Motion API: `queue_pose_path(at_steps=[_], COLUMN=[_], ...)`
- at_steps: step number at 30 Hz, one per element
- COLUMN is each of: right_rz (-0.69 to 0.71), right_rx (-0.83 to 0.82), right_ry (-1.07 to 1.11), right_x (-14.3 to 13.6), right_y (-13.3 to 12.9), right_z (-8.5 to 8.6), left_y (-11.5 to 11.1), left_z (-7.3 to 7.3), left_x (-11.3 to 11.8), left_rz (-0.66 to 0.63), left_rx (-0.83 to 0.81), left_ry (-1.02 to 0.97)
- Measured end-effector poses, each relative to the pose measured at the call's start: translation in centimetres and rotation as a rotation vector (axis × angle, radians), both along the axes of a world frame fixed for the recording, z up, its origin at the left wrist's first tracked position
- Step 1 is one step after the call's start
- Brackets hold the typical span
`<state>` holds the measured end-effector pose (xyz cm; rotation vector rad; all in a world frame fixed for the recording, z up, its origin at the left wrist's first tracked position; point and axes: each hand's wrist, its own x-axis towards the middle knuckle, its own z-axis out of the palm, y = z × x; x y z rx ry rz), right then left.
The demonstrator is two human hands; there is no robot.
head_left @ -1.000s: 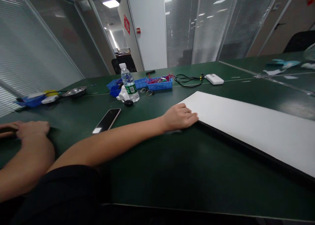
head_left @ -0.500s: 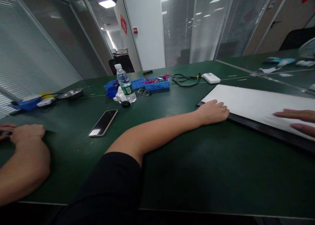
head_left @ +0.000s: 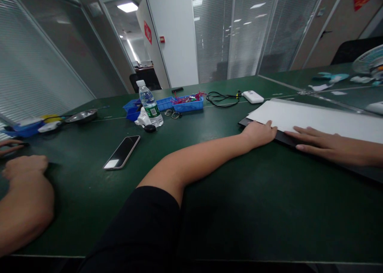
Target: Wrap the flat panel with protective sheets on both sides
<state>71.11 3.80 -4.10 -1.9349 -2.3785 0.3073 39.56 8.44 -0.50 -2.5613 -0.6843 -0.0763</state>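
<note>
A large white sheet (head_left: 317, 115) lies over a flat black board (head_left: 287, 139) on the right of the table. My left hand (head_left: 259, 133) is at the sheet's near left corner, its fingers closed on the edge with the thumb on top. Fingers stretched and slightly apart, my right hand (head_left: 332, 145) rests flat across the sheet's near edge and the black board, just right of my left hand. The undersides of both hands are hidden.
Another person's arm (head_left: 26, 201) lies at the left. On the green table (head_left: 227, 209) are a phone (head_left: 122, 152), a water bottle (head_left: 151, 105), glasses (head_left: 173, 114), a blue tray of wires (head_left: 188, 105), a white box (head_left: 253, 97) with a black cable, and a fan (head_left: 369, 61).
My right hand has come in leftward from the right edge and down onto the sheet's near edge. The sheet's near edge sits farther back, baring more black board. The view has shifted slightly.
</note>
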Motion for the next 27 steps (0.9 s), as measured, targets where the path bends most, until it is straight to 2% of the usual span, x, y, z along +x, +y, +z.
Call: queue_pose_path(at_steps=[5,9,15,19,27], right_rz=[-0.023,-0.026,-0.052,-0.017,-0.029], right_rx=[-0.069,-0.085,-0.064,-0.051,-0.012], right_ry=[-0.047,-0.111,-0.145,-0.138,-0.126], right_x=[0.0,-0.4,-0.5,-0.9,0.1], right_y=[0.4,1.2,3.5,4.9,7.3], right_z=[0.8,1.5,1.3,0.9,0.6], left_y=[-0.3,-1.4,-5.8,-8.5,-11.2], left_z=[0.5,0.7,1.7,2.6,3.3], left_x=[-0.1,-1.1,-4.5,-6.9,-10.8], left_rz=[0.048,0.059,0.125,0.193,0.281], left_rx=[-0.102,-0.113,-0.1,-0.111,-0.164], left_ry=[0.006,0.032,0.128,0.165,0.204])
